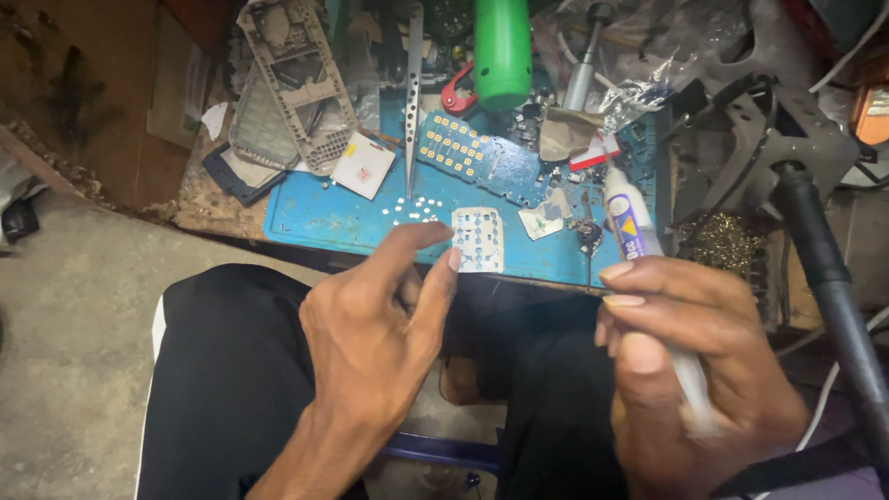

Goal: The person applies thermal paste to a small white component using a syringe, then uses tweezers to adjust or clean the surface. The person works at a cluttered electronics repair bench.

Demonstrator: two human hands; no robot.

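Slim glue tube (639, 243) (white, plastic)

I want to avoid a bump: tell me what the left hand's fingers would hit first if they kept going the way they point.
The left hand points up and right toward the blue mat. First in line looks like the small keypad sheet at the mat's edge, right by the fingertips; depth is unclear.

Right hand (690, 356): closed around a white glue tube (634, 227), nozzle pointing away. Left hand (380, 319): fingers loosely open, fingertips just beside a pale keypad sheet (478, 239) on the blue mat (306, 215). Behind: blue circuit board (472, 153), steel tweezers (413, 93), green cylinder (501, 51), grey phone frame (296, 79).
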